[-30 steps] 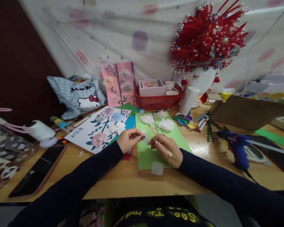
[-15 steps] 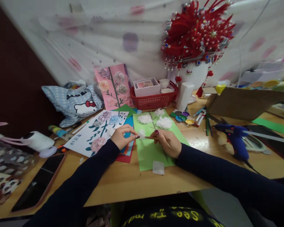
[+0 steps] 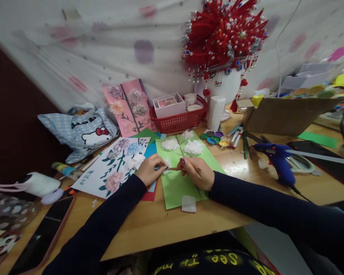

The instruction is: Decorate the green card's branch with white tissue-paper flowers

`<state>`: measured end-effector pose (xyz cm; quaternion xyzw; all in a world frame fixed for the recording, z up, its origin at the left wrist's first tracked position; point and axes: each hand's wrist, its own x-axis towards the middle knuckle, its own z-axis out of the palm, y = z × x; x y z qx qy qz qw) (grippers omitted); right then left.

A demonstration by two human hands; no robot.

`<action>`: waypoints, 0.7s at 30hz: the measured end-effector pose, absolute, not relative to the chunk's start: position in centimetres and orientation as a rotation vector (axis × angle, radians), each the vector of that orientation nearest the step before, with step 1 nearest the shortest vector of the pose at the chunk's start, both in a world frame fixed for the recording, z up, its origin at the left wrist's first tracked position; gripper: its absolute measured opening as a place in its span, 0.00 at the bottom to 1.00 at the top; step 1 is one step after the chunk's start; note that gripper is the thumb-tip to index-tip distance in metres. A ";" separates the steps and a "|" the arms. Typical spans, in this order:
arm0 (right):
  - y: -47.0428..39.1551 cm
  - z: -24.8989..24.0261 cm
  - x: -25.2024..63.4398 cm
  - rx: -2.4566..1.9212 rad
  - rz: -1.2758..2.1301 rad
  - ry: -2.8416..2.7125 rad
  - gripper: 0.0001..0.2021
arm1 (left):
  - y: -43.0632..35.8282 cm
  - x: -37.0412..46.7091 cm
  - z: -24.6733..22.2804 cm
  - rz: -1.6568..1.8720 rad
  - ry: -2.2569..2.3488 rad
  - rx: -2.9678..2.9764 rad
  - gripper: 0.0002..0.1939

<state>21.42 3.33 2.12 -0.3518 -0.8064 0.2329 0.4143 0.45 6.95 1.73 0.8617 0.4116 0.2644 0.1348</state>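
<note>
A light green sheet (image 3: 174, 193) lies in front of me, bearing fluffy white paper flowers (image 3: 193, 147) on a thin drawn stem. My right hand (image 3: 199, 173) is closed round a thin brown stick (image 3: 173, 169), held like a pen and pointing left. The stick's tip meets a small crumpled piece of white tissue (image 3: 166, 165) over the sheet's left part. At that same piece my left hand (image 3: 152, 170) has its thumb and forefinger pinched together. A flat white tissue square (image 3: 188, 204) rests on the sheet's near edge.
On the left lie a white sheet with paper flowers (image 3: 87, 181) and a phone (image 3: 43, 233). A red basket (image 3: 177, 123) and a pink flower picture (image 3: 126, 126) stand behind. To the right are paint pots (image 3: 215, 139), a blue glue gun (image 3: 282, 162) and a cardboard piece (image 3: 286, 116).
The view has shifted a little, so things sit further left. My left fingers have closed more tightly at the tissue piece. My right hand still holds the stick beside it.
</note>
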 end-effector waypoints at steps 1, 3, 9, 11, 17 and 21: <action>3.4 2.1 21.4 -0.889 0.562 -2.047 0.23 | 6.9 0.5 1.7 0.773 1.190 2.495 0.04; 3.4 1.9 21.2 -0.903 0.503 -2.090 0.23 | 6.9 0.5 1.8 0.780 1.185 2.479 0.05; 3.7 1.7 21.0 -0.910 0.415 -2.155 0.21 | 6.7 0.1 2.0 0.813 1.337 2.439 0.08; 3.7 1.8 20.9 -0.917 0.397 -2.173 0.20 | 6.3 -0.1 2.0 0.756 1.414 2.531 0.16; 3.7 1.7 20.7 -0.982 0.365 -2.199 0.18 | 5.3 -0.1 1.8 0.380 1.548 2.575 0.45; 3.8 1.6 20.5 -1.007 0.329 -2.217 0.17 | 5.3 -0.1 1.7 0.315 1.535 2.561 0.47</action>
